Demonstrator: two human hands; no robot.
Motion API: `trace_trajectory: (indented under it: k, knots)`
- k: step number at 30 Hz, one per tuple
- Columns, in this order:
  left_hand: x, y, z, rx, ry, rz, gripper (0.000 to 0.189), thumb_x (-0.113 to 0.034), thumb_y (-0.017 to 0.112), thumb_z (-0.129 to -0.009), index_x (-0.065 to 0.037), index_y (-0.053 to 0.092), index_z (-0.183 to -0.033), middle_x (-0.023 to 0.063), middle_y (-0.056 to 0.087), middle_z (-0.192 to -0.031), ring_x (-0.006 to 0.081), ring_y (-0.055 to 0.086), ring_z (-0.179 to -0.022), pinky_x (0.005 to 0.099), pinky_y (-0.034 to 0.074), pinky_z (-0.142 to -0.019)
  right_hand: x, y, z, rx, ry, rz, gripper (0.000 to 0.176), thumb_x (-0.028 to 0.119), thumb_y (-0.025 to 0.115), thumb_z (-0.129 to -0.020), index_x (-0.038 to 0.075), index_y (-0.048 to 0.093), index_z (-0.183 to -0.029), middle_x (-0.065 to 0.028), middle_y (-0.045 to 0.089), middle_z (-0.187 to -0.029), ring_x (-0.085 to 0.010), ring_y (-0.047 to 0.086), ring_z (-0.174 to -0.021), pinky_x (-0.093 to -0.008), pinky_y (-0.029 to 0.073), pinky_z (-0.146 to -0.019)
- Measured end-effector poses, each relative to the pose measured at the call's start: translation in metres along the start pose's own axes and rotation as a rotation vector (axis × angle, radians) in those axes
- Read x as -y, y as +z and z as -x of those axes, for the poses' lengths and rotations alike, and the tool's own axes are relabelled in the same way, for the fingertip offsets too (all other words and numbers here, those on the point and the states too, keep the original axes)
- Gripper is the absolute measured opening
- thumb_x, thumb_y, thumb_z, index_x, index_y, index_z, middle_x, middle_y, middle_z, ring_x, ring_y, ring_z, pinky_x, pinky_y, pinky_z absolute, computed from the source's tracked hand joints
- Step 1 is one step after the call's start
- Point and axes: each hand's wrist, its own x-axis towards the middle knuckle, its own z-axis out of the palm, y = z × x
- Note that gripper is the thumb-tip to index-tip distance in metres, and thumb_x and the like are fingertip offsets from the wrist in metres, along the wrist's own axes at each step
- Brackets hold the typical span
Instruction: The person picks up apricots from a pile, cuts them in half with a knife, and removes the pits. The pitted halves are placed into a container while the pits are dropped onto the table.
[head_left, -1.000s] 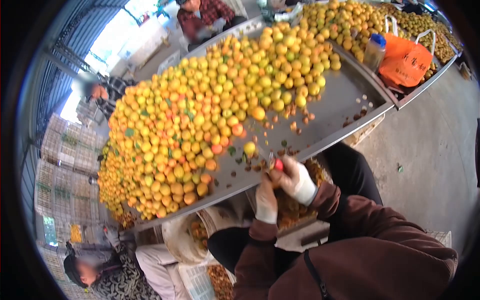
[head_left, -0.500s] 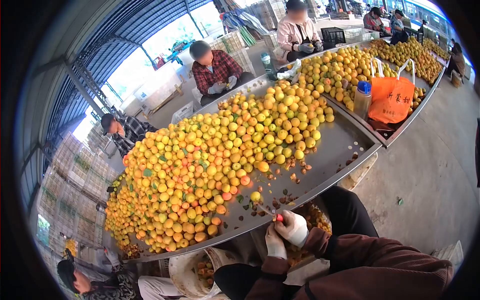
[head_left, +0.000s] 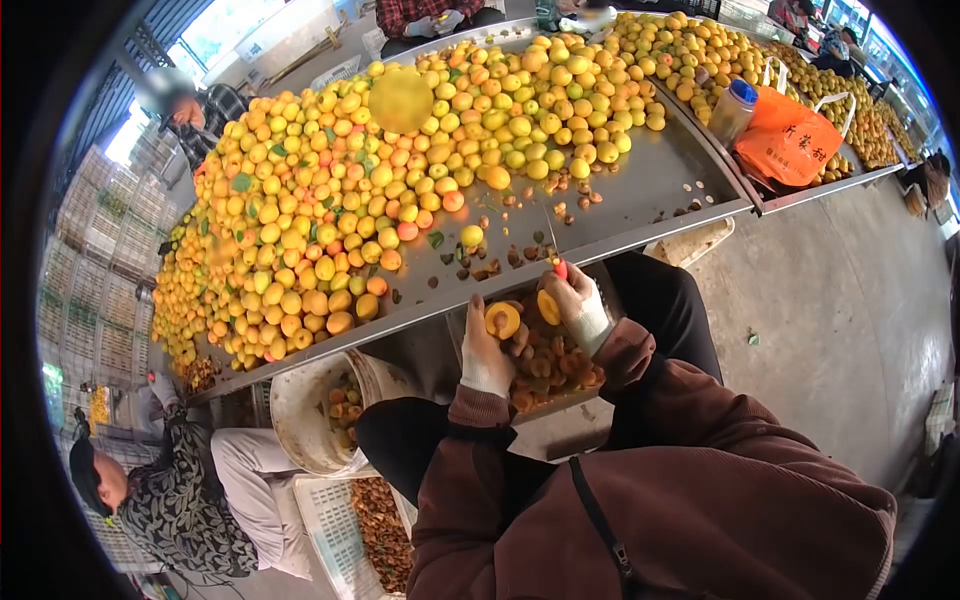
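My left hand (head_left: 487,350), in a white fingerless-looking glove, grips an apricot half (head_left: 503,320) with its cut face up and the brown stone showing. In my right hand (head_left: 583,308), gloved the same way, are a small knife with a red handle (head_left: 560,268) and the other apricot half (head_left: 548,307). The thin blade points away from me over the table's edge. Both hands hang just in front of that edge, above a container of cut apricot halves (head_left: 550,365). A single apricot (head_left: 472,236) lies apart on the metal table (head_left: 650,195).
A big heap of apricots (head_left: 310,220) covers the table's left and far side. An orange bag (head_left: 788,140) and a blue-lidded bottle (head_left: 735,110) stand at right. Below are a white bucket (head_left: 300,420) and a crate of stones (head_left: 380,530). Co-workers (head_left: 190,110) sit around.
The apricot is now in two halves, one in each hand. My hands have moved apart, and the view has tilted down.
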Motion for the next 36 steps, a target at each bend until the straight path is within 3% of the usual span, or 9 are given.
trace_trajectory:
  k: [3,8,20,23,25,27,29,31,36]
  knots:
    - [0.0,0.01,-0.002,-0.182,0.019,0.001,0.043,-0.046,0.04,-0.1,-0.006,0.056,-0.093,0.0018,0.042,-0.064,0.0133,0.037,-0.053,0.0279,0.03,-0.05,0.011,0.001,-0.004,0.015,-0.177,0.664,0.018,0.019,0.058,-0.091,0.002,0.057,-0.09,-0.0009,0.056,-0.069,-0.0097,0.052,-0.063,-0.026,0.044,-0.058]
    - [0.008,0.007,-0.003,-0.185,0.051,-0.047,0.045,-0.049,0.041,-0.1,-0.007,0.058,-0.095,0.0021,0.052,-0.071,0.0126,0.051,-0.059,0.0272,0.043,-0.052,0.062,0.026,-0.001,0.075,0.046,-0.319,0.024,0.019,0.055,-0.093,0.006,0.049,-0.073,-0.0008,0.046,-0.052,-0.0088,0.035,-0.037,-0.0244,0.029,-0.037]
    - [0.041,-0.008,-0.019,-0.09,0.025,-0.167,0.045,-0.043,0.039,-0.101,-0.004,0.061,-0.101,0.0035,0.061,-0.078,0.0123,0.06,-0.065,0.0271,0.049,-0.057,0.063,0.053,0.022,0.165,-0.363,0.075,0.018,0.008,0.058,-0.089,0.005,0.053,-0.073,-0.002,0.052,-0.061,-0.0111,0.047,-0.052,-0.0269,0.038,-0.049]
    - [0.062,-0.022,-0.04,-0.143,0.615,-0.401,0.044,-0.042,0.04,-0.101,-0.003,0.06,-0.099,0.0031,0.059,-0.073,0.0125,0.059,-0.06,0.0273,0.047,-0.05,0.071,0.051,0.021,0.351,-0.592,0.494,0.012,0.01,0.065,-0.083,0.002,0.058,-0.077,-0.0076,0.054,-0.064,-0.0147,0.053,-0.061,-0.0329,0.044,-0.057]
    - [0.031,-0.015,-0.015,0.023,0.116,-0.285,0.042,-0.04,0.041,-0.1,-0.003,0.059,-0.095,0.0032,0.058,-0.07,0.0124,0.056,-0.052,0.027,0.044,-0.044,0.076,0.054,0.021,0.523,-0.522,0.416,0.013,0.011,0.066,-0.082,0.002,0.058,-0.077,-0.0102,0.053,-0.063,-0.0158,0.053,-0.06,-0.0327,0.043,-0.056]
    - [0.029,-0.011,-0.013,-0.065,0.214,-0.429,0.042,-0.041,0.04,-0.1,-0.005,0.058,-0.085,-0.0002,0.051,-0.064,0.0104,0.05,-0.046,0.0258,0.038,-0.039,0.073,0.053,0.011,0.548,-0.41,0.473,0.005,0.005,0.063,-0.082,0.003,0.059,-0.082,-0.0025,0.058,-0.071,-0.0155,0.058,-0.066,-0.0288,0.046,-0.06]
    - [0.015,-0.009,-0.009,-0.139,-0.093,-0.3,0.033,-0.036,0.045,-0.098,-0.008,0.06,-0.104,-0.0026,0.053,-0.078,0.007,0.052,-0.064,0.0221,0.043,-0.051,0.073,0.057,0.002,0.446,0.158,-0.49,0.02,0.01,0.053,-0.087,0.009,0.046,-0.068,0.0003,0.044,-0.059,-0.0114,0.038,-0.046,-0.0266,0.03,-0.043]
    - [0.012,-0.002,-0.003,-0.133,-0.063,-0.284,0.034,-0.038,0.046,-0.098,-0.007,0.06,-0.099,-0.0028,0.051,-0.076,0.0076,0.051,-0.064,0.0226,0.043,-0.053,0.077,0.051,-0.002,0.417,0.076,-0.359,0.025,0.011,0.044,-0.087,0.012,0.034,-0.064,0.0008,0.031,-0.054,-0.0089,0.023,-0.042,-0.0263,0.019,-0.04]
    - [0.026,-0.017,-0.024,-0.157,-0.026,-0.367,0.041,-0.043,0.049,-0.097,-0.005,0.06,-0.086,-0.0013,0.053,-0.067,0.0089,0.052,-0.052,0.0233,0.041,-0.044,0.025,0.032,-0.013,0.511,0.12,-0.328,0.01,0.013,0.048,-0.088,0.011,0.048,-0.079,-0.0035,0.047,-0.073,-0.0188,0.047,-0.066,-0.0291,0.04,-0.062]
